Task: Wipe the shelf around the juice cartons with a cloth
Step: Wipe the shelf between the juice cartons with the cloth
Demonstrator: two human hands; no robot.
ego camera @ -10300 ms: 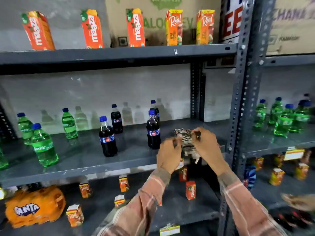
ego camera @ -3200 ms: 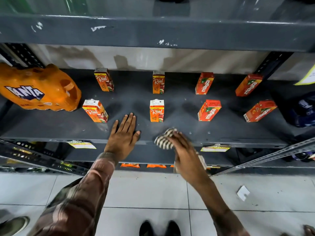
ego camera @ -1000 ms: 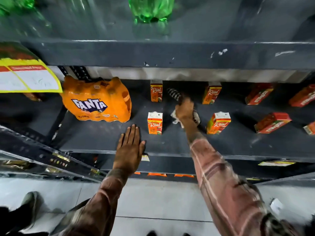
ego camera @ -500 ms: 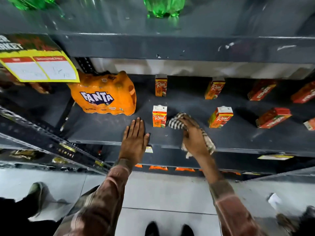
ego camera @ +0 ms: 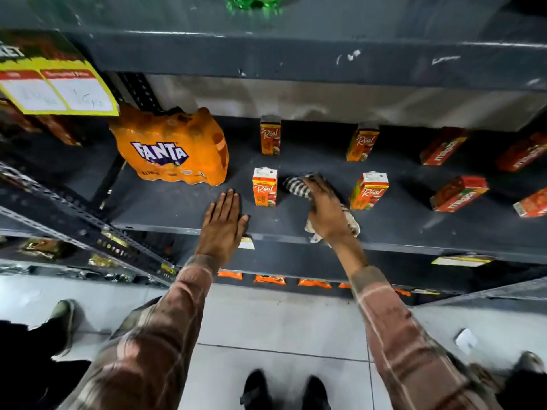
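My right hand (ego camera: 324,213) presses the cloth (ego camera: 297,186) flat on the shelf (ego camera: 399,223), now pulled forward from the back into the gap between two front cartons (ego camera: 265,187). My left hand (ego camera: 222,221) lies open, braced on the shelf's edge. That gap looks nearly wiped.

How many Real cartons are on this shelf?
4: back left, back right, front left beside the cloth, front right. None looks hidden.

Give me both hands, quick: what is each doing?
Left hand: open, flat on the shelf, holding nothing.
Right hand: pressing the striped cloth onto the shelf.
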